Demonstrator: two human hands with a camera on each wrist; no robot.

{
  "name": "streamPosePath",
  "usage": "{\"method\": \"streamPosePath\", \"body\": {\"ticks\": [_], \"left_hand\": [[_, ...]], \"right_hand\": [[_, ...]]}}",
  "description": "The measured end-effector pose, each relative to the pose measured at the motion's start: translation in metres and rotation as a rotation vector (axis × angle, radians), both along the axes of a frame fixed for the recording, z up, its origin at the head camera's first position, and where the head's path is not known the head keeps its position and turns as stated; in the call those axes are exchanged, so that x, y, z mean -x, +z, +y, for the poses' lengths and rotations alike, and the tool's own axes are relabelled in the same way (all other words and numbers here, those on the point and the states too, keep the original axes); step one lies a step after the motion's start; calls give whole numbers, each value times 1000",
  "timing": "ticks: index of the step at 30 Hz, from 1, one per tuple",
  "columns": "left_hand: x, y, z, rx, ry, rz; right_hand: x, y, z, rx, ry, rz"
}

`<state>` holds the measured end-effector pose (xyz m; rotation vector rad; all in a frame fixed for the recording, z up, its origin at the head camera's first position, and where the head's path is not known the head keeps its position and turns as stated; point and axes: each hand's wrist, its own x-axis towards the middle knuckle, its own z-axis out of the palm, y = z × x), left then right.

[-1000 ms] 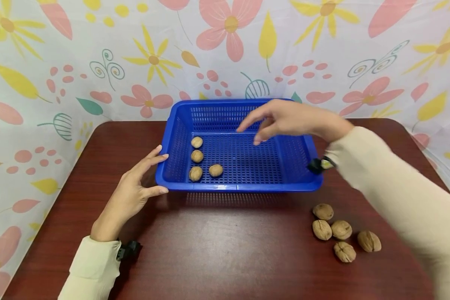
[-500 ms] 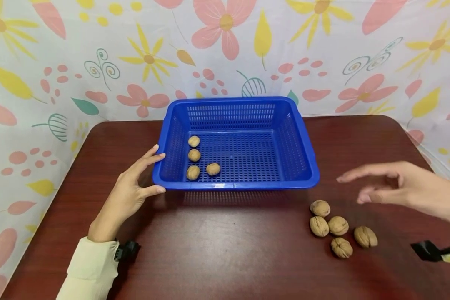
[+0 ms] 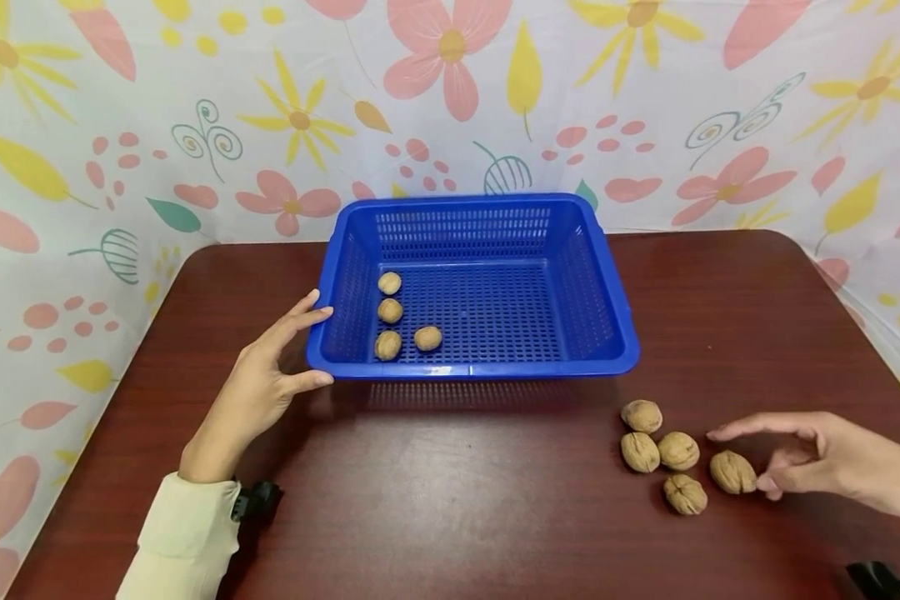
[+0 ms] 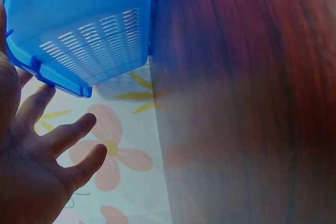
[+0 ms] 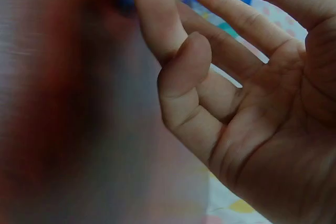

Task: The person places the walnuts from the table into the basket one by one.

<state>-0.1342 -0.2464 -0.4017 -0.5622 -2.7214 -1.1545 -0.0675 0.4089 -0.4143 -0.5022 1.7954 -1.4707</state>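
A blue plastic basket stands on the table, with several walnuts on its left floor, one walnut lying right of a column of three. My left hand rests at its left rim, fingertips on the side and thumb at the front corner. The left wrist view shows the lower fingers spread and relaxed, off the basket wall. My right hand is at the rightmost loose walnut, the thumb tip at its right side and the index finger stretched out behind it. Its lower fingers are bent towards the palm.
Several more walnuts lie grouped just left of the right hand, in front of the basket's right corner. The dark red-brown table has rounded back corners. A flower-patterned cloth hangs behind it.
My right hand has moved from over the basket out to the right, then down to the rightmost loose walnut. The left hand has stayed at the basket's rim.
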Motion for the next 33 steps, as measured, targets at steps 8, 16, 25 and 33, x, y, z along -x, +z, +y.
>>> {"method": "streamPosePath", "body": {"ticks": [8, 16, 25, 33], "left_hand": [[1, 0, 3, -12, -31, -16], [1, 0, 4, -9, -15, -24], [1, 0, 1, -3, -2, -15], [2, 2, 0, -12, 3, -25]], "right_hand": [[-27, -25, -6, 86, -84, 34], [-27, -30, -12, -64, -167, 286], [-6, -7, -17, -218, -236, 428], [24, 41, -48, -345, -321, 575]]}}
